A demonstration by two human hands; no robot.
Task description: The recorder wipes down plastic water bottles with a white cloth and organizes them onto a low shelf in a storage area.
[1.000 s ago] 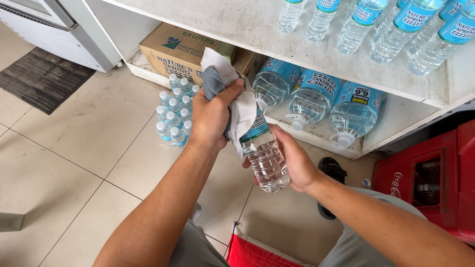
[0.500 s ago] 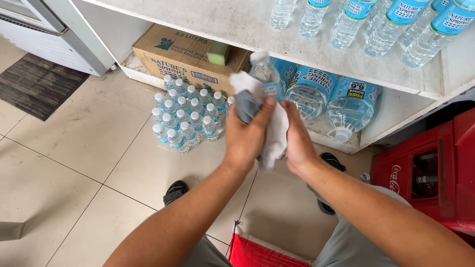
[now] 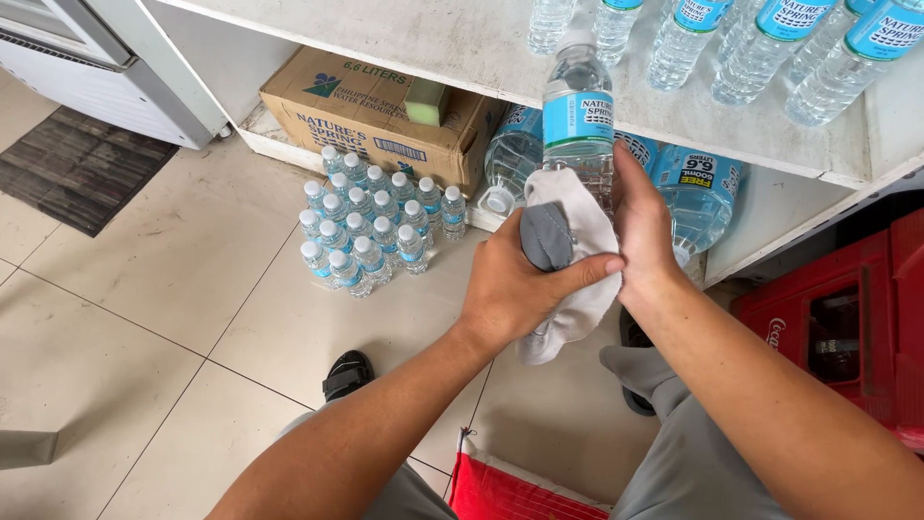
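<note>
Water bottle [image 3: 578,116], centre top of frame: right hand [image 3: 643,231] is clamping it upright, steadying it while left hand [image 3: 510,289] is pressing grey-white cloth [image 3: 568,246] around its lower half.

Above the grip, room is closed off by the white shelf board [image 3: 462,43] and its row of clear plastic bottles [image 3: 693,39]. Behind it, large blue-labelled water jugs [image 3: 698,193] block passage. Left and below, bare beige tiled floor [image 3: 164,289] is left open.
</note>
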